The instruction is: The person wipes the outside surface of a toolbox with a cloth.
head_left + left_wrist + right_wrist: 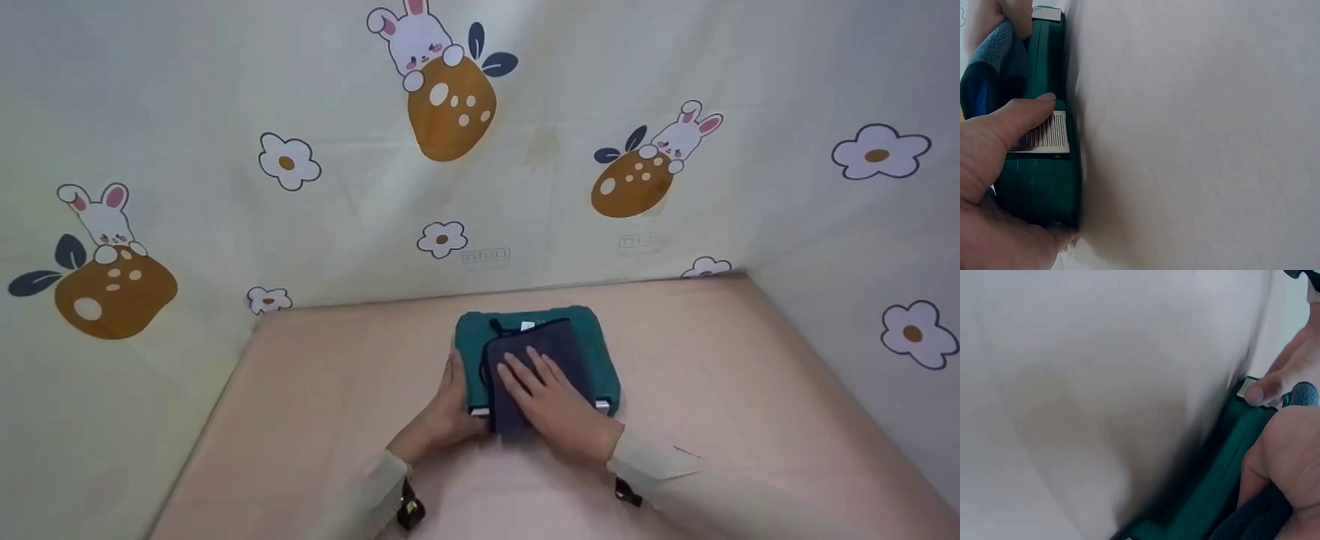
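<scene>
A green hard case (598, 358) with metal latches lies flat on the table. Spread over its lid is a dark blue-grey cloth (555, 337) with a black edge and a small loop, hanging over the front side. My left hand (448, 411) holds the case by its left front corner. In the left wrist view its thumb presses on a ridged metal latch (1053, 135), while the fingers reach round the side. My right hand (562, 414) rests on the cloth with its fingers extended. Part of the cloth is hidden under that palm.
A pale pink cover (337, 382) lies over the table. Behind it and at both sides hangs a light curtain (360, 217) printed with rabbits, orange fruit and flowers. The case sits near the back edge, around the middle.
</scene>
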Tool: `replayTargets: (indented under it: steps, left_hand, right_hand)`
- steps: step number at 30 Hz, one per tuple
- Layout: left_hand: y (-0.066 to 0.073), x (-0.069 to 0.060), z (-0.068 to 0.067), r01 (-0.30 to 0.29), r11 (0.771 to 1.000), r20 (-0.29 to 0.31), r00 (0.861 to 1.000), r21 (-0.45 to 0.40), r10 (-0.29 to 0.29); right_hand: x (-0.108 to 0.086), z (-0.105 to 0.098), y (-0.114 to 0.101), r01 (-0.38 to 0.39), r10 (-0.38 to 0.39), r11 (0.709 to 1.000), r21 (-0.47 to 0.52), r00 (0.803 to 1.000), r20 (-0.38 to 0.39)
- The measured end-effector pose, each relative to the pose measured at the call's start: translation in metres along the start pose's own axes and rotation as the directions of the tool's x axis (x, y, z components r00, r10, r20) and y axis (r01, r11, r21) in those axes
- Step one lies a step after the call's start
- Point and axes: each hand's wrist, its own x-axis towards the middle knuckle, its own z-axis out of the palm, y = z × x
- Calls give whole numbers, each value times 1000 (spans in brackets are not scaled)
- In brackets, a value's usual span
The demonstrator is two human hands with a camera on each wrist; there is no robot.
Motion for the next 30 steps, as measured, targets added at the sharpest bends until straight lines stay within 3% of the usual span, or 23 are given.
replayTargets:
  steps: [10, 17, 23, 30]
  left_hand:
    - [-4, -2, -3, -30, 1000, 16, 999, 1, 30]
    - [-8, -3, -4, -133, 990, 17, 991, 47, 133]
    - [-10, -3, -4, -195, 980, -8, 981, 48, 195]
    - [-8, -4, -5, -195, 980, -13, 981, 50, 196]
  right_hand:
    - [14, -5, -2, 24, -26, 997, 70, 999, 24]
    - [22, -6, -6, 82, -81, 995, 56, 997, -16]
    - [25, -6, -9, 81, -81, 996, 36, 997, -8]
    - [26, -7, -9, 81, -81, 996, 48, 997, -2]
